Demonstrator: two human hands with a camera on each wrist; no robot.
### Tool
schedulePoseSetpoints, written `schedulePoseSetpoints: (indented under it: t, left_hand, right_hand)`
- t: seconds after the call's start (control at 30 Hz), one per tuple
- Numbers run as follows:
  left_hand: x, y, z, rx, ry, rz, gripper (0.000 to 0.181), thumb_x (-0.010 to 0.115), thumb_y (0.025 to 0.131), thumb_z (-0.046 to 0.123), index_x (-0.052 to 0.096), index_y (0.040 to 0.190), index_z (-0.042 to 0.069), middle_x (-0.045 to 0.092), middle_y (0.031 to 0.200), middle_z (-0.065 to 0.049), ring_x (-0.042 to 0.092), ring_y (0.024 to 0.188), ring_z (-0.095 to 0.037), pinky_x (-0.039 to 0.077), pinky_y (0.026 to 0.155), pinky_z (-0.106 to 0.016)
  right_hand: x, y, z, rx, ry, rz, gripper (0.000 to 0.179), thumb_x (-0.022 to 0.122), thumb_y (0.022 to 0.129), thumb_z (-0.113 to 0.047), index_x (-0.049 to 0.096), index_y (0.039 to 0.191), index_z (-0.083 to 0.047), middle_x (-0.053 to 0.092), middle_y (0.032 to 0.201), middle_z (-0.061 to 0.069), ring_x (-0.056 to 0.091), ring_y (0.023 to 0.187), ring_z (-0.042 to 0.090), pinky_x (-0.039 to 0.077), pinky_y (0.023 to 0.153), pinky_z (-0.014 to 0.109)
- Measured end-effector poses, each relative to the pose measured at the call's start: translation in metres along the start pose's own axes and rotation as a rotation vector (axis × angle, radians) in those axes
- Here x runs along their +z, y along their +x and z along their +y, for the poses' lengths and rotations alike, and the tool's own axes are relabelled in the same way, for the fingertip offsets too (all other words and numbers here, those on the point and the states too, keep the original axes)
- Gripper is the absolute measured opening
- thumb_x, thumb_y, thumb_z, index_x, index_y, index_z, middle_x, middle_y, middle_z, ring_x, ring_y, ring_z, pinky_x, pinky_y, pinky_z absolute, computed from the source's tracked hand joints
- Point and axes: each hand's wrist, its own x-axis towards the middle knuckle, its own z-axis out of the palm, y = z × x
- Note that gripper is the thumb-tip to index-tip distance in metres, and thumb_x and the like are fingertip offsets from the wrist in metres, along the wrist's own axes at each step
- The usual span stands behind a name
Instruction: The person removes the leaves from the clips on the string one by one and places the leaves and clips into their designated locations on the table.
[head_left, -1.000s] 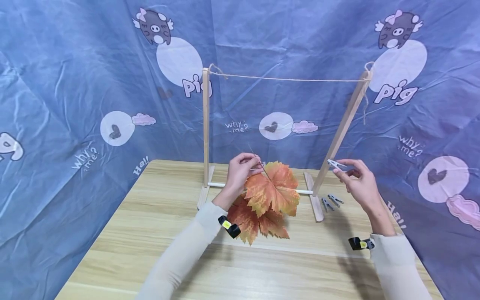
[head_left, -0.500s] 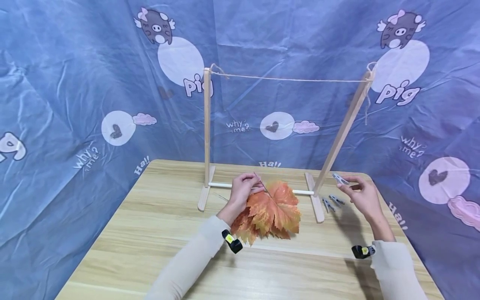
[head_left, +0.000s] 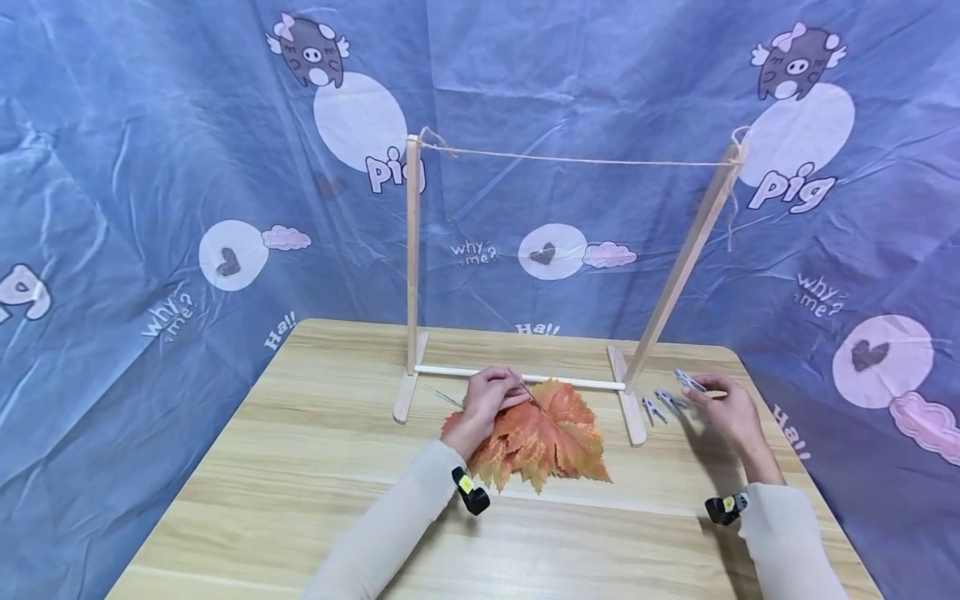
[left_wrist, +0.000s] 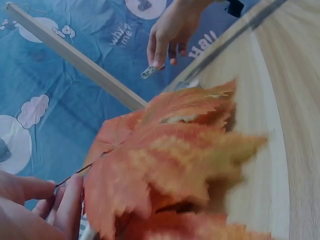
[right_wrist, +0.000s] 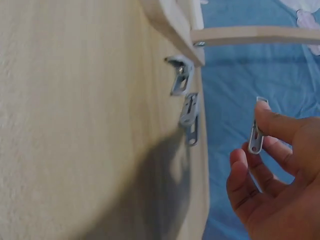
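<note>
My left hand (head_left: 486,402) pinches the thin stem of an orange maple leaf (head_left: 562,425), low over the table's middle. More orange leaves (head_left: 495,467) lie beneath it, partly covered by it and by the hand. Off to the right, my right hand (head_left: 733,412) holds a grey clothespin (right_wrist: 256,137) between thumb and fingers. Two more clothespins lie on the table just left of that hand, one nearer the stand's foot (head_left: 654,410) and the other (right_wrist: 189,112) beside it. In the left wrist view the held leaf's stem (left_wrist: 75,173) runs up to the fingertips.
A wooden stand rises behind the leaves, with a left post (head_left: 412,258), a leaning right post (head_left: 678,275) and a white bar (head_left: 577,382) low between them. Twine (head_left: 570,158) stretches between the post tops. Blue printed cloth (head_left: 480,75) hangs behind the wooden table (head_left: 315,467).
My left hand has lowered the held leaf onto the other leaves. My right hand has come down with the clothespin, closer to the two on the table.
</note>
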Motion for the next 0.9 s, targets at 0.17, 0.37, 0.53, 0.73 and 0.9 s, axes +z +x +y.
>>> schedulePoseSetpoints:
  t: [0.17,0.37,0.53,0.73,0.9]
  left_hand:
    - [-0.003,0.001,-0.003,-0.03,0.052,0.004,0.015,0.07,0.098,-0.004,0.07,0.112,-0.01,0.077,0.108,-0.027,0.082,0.09,-0.031,0.068,0.088,-0.038]
    - [-0.006,0.004,-0.006,-0.041,0.11,-0.001,0.02,0.07,0.098,-0.005,0.071,0.115,-0.014,0.076,0.109,-0.033,0.082,0.088,-0.033,0.068,0.084,-0.036]
    - [-0.008,0.006,-0.008,-0.058,0.159,-0.001,0.013,0.069,0.095,-0.006,0.073,0.105,-0.014,0.077,0.084,-0.024,0.079,0.065,-0.021,0.068,0.069,-0.029]
    - [-0.011,0.007,-0.008,-0.073,0.208,-0.01,0.011,0.071,0.095,-0.003,0.072,0.099,-0.013,0.071,0.064,-0.009,0.072,0.049,-0.013,0.066,0.058,-0.025]
    - [-0.014,0.008,-0.009,-0.064,0.225,-0.031,0.016,0.069,0.096,-0.003,0.071,0.104,-0.016,0.07,0.063,-0.008,0.071,0.049,-0.013,0.066,0.058,-0.026]
  right_hand:
    - [-0.002,0.0,0.011,0.07,-0.036,-0.015,0.053,0.068,0.105,-0.033,0.06,0.138,0.007,0.062,0.136,0.035,0.063,0.103,0.032,0.045,0.084,0.035]
    - [-0.001,0.002,0.021,0.092,-0.075,-0.017,0.048,0.07,0.103,-0.026,0.06,0.134,0.009,0.067,0.126,0.034,0.065,0.083,0.018,0.045,0.079,0.033]
    - [0.001,0.002,0.024,0.119,-0.065,-0.035,0.046,0.07,0.102,-0.022,0.059,0.133,0.01,0.071,0.113,0.029,0.061,0.074,0.007,0.046,0.067,0.025]
    - [0.007,0.002,0.028,0.133,-0.022,-0.04,0.044,0.07,0.102,-0.018,0.058,0.133,0.012,0.07,0.107,0.027,0.058,0.071,0.005,0.049,0.056,0.023]
    - [0.011,0.002,0.032,0.14,-0.004,-0.035,0.042,0.069,0.103,-0.015,0.057,0.133,0.012,0.066,0.116,0.034,0.057,0.07,0.005,0.051,0.054,0.023]
